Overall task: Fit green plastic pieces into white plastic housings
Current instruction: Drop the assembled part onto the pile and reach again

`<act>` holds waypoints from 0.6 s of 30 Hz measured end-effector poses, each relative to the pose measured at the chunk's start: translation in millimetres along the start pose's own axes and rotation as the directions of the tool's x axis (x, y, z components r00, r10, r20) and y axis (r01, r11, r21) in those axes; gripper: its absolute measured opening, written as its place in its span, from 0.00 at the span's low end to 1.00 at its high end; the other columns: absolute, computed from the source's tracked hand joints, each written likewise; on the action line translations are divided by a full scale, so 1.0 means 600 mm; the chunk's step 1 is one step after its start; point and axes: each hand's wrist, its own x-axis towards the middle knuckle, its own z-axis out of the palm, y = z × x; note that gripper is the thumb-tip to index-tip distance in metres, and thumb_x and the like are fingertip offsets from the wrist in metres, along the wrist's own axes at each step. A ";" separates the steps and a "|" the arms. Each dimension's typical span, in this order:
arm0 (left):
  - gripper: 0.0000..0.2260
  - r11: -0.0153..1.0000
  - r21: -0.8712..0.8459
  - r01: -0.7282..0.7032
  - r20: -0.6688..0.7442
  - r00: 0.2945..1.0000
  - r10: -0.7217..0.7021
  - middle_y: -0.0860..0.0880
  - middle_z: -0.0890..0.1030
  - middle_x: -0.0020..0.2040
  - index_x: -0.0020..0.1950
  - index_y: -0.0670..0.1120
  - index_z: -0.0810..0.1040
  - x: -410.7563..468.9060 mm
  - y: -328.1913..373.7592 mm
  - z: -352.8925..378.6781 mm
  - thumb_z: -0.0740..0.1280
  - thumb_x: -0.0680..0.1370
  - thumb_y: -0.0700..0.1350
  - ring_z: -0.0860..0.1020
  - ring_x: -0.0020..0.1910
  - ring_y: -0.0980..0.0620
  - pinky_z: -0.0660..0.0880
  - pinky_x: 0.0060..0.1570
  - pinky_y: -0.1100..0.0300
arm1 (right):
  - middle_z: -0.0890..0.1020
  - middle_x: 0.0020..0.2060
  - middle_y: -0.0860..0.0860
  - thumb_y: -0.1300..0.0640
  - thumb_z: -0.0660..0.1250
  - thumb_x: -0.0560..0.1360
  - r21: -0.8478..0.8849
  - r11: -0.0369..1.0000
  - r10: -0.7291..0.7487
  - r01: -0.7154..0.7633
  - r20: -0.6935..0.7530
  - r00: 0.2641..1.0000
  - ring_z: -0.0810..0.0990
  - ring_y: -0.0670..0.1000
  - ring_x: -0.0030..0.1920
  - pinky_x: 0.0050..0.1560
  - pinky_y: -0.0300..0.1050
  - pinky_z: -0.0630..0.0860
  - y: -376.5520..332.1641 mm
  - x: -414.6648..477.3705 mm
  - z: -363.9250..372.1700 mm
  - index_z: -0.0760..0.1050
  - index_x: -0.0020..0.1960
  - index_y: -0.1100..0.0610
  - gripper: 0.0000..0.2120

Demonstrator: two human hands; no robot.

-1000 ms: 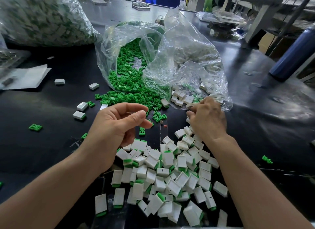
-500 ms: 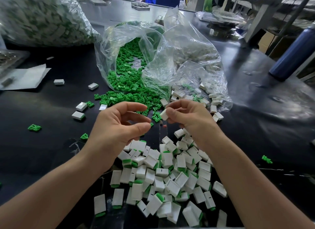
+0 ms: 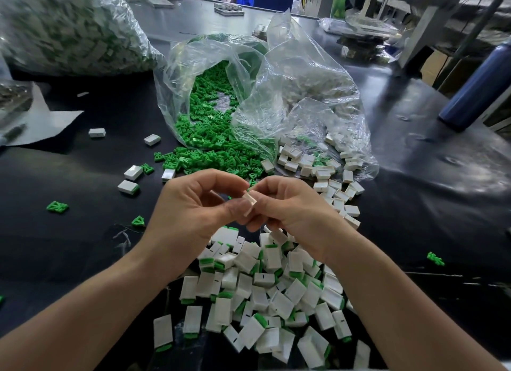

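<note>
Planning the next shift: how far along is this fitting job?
Done: a pile of fitted housings lies nearest the person. In hand: the left hand and right hand pinch one white housing together. Left: many loose green pieces spill from their bag, and empty housings lie by the other bag.

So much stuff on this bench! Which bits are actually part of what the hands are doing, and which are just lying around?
In use:
white housing, pinched between left hand and right hand
loose green pieces
empty housings
finished pile

Lying about:
blue bottle
marker pen
paper sheet
</note>
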 end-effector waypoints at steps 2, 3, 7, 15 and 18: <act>0.07 0.999 -0.029 0.016 -0.018 1.000 -0.016 0.49 0.82 0.31 0.38 0.47 0.81 0.001 -0.002 -0.001 0.72 0.61 0.42 0.79 0.28 0.58 0.75 0.30 0.70 | 0.81 0.29 0.48 0.62 0.64 0.76 -0.039 0.999 -0.016 0.015 -0.043 0.999 0.78 0.43 0.28 0.28 0.31 0.69 0.003 0.003 -0.004 0.74 0.40 0.57 0.06; 0.08 0.999 -0.039 0.028 -0.033 0.999 -0.029 0.49 0.83 0.32 0.38 0.47 0.81 0.002 -0.003 -0.002 0.71 0.61 0.42 0.80 0.31 0.57 0.76 0.32 0.68 | 0.81 0.30 0.49 0.62 0.64 0.76 -0.116 0.993 -0.040 0.028 -0.102 0.994 0.78 0.44 0.29 0.30 0.33 0.71 0.007 0.007 -0.008 0.74 0.40 0.57 0.06; 0.09 0.996 -0.036 0.081 -0.091 0.992 -0.084 0.52 0.82 0.34 0.41 0.49 0.80 0.003 -0.004 -0.006 0.70 0.62 0.44 0.80 0.33 0.56 0.79 0.33 0.64 | 0.79 0.42 0.48 0.57 0.64 0.76 -0.645 0.762 -0.238 -0.053 -0.355 0.904 0.76 0.49 0.46 0.50 0.42 0.72 0.035 0.027 -0.033 0.79 0.52 0.55 0.07; 0.14 0.995 -0.020 0.098 -0.084 0.991 -0.100 0.54 0.80 0.32 0.45 0.49 0.78 0.003 -0.004 -0.004 0.71 0.67 0.31 0.81 0.35 0.57 0.79 0.37 0.65 | 0.74 0.54 0.52 0.52 0.59 0.78 -0.839 0.531 -0.236 -0.122 -0.285 0.929 0.68 0.53 0.58 0.59 0.48 0.64 0.053 0.049 -0.038 0.73 0.65 0.48 0.15; 0.14 0.995 -0.007 0.102 -0.086 0.991 -0.102 0.54 0.82 0.33 0.44 0.51 0.79 0.002 -0.003 -0.003 0.73 0.65 0.35 0.80 0.35 0.58 0.79 0.37 0.65 | 0.75 0.52 0.51 0.53 0.63 0.77 -0.851 0.516 -0.255 -0.103 -0.268 0.929 0.68 0.53 0.57 0.57 0.46 0.63 0.052 0.049 -0.038 0.77 0.59 0.49 0.12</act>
